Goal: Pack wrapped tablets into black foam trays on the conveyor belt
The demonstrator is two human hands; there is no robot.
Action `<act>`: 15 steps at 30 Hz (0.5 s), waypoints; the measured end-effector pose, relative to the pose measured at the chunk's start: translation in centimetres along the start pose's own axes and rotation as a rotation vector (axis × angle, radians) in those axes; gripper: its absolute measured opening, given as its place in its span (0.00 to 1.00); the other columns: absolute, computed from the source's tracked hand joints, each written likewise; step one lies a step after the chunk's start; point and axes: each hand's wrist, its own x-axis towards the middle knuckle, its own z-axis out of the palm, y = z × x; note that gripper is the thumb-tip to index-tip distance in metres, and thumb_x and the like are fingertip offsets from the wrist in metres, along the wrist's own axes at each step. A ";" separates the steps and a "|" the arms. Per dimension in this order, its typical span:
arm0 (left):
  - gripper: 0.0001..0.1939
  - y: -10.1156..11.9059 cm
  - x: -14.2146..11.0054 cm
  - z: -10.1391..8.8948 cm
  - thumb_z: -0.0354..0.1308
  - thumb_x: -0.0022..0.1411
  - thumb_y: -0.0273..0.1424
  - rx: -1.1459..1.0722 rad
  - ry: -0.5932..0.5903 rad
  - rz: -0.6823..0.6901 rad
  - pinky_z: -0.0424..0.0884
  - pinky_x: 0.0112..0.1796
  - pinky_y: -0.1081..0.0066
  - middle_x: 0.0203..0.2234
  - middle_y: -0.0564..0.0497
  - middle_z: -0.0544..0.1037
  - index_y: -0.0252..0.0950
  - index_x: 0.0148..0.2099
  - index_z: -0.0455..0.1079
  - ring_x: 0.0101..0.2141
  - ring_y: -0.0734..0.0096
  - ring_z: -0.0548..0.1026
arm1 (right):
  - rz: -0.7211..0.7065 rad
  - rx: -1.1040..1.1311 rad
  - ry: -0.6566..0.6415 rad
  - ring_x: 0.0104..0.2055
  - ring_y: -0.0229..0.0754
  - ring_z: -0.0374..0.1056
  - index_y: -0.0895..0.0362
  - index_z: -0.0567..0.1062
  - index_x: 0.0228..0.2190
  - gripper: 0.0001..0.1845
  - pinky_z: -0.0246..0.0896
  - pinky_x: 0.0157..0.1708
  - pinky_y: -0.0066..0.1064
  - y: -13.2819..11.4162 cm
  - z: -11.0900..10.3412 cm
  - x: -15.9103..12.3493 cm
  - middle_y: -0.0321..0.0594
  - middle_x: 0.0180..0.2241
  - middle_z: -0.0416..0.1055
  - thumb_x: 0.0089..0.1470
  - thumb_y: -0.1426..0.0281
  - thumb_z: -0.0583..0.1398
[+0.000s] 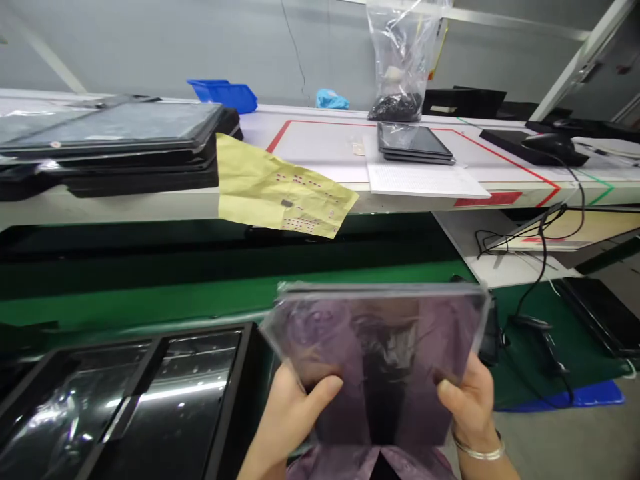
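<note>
A glossy, flat screen panel [385,360] in clear plastic film is held up in front of my body, its face mirroring purple clothing. My left hand [295,407] grips its left edge with the thumb across the face. On the right edge, my right hand [470,400], with a bracelet at the wrist, holds it the same way. The fingers behind the panel are hidden. Left of my hands lies a black tray [247,360] with dark, shiny panels [190,387] in its compartments.
Above is a white shelf [320,170] bearing stacked panels [115,133], a yellow sheet [280,193] over its edge, thin tablets [415,143] on paper, a blue bin [223,95] and a clear bag [400,67]. At right, a barcode scanner [543,340] and cables lie on the green surface [530,300].
</note>
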 end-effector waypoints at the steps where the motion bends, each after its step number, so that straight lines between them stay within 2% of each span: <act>1: 0.18 -0.6 -0.7 0.0 0.66 0.50 0.46 0.046 -0.003 0.067 0.73 0.24 0.73 0.21 0.49 0.79 0.36 0.25 0.75 0.24 0.66 0.77 | -0.050 -0.064 -0.054 0.30 0.42 0.73 0.54 0.76 0.46 0.18 0.71 0.28 0.29 0.3 0.0 0.1 0.42 0.34 0.78 0.54 0.62 0.63; 3: 0.14 -1.4 -1.6 0.2 0.67 0.51 0.41 -0.013 0.019 0.200 0.71 0.21 0.74 0.17 0.51 0.77 0.37 0.22 0.74 0.19 0.68 0.75 | -0.104 -0.106 -0.150 0.32 0.43 0.73 0.52 0.72 0.52 0.21 0.72 0.32 0.32 0.1 0.6 0.5 0.43 0.38 0.77 0.56 0.65 0.61; 6: 0.08 -2.6 -1.6 0.0 0.65 0.55 0.39 -0.301 -0.007 0.258 0.75 0.26 0.70 0.23 0.50 0.80 0.40 0.32 0.76 0.25 0.65 0.78 | -0.205 0.076 -0.211 0.44 0.47 0.73 0.51 0.59 0.61 0.27 0.73 0.40 0.41 -1.1 2.4 1.5 0.47 0.46 0.74 0.62 0.69 0.54; 8: 0.11 -3.4 -1.4 -0.5 0.63 0.56 0.40 -0.381 -0.015 0.264 0.76 0.33 0.65 0.29 0.47 0.82 0.40 0.38 0.76 0.31 0.62 0.79 | -0.326 0.188 -0.203 0.45 0.46 0.72 0.52 0.61 0.60 0.25 0.72 0.40 0.41 -1.9 3.7 2.2 0.45 0.41 0.76 0.62 0.70 0.53; 10: 0.11 -3.8 -1.4 -1.1 0.63 0.57 0.40 -0.346 -0.029 0.263 0.75 0.37 0.65 0.31 0.46 0.81 0.39 0.39 0.76 0.35 0.62 0.78 | -0.406 0.212 -0.224 0.41 0.45 0.73 0.53 0.65 0.57 0.21 0.71 0.37 0.40 -2.5 4.6 2.8 0.45 0.38 0.76 0.63 0.70 0.53; 15: 0.09 -2.6 -2.6 -1.2 0.62 0.58 0.38 -0.309 0.019 0.149 0.73 0.41 0.66 0.34 0.50 0.80 0.39 0.39 0.74 0.39 0.63 0.76 | -0.476 0.220 -0.247 0.41 0.46 0.74 0.58 0.68 0.54 0.19 0.71 0.34 0.39 -3.0 4.8 3.3 0.48 0.36 0.76 0.63 0.69 0.52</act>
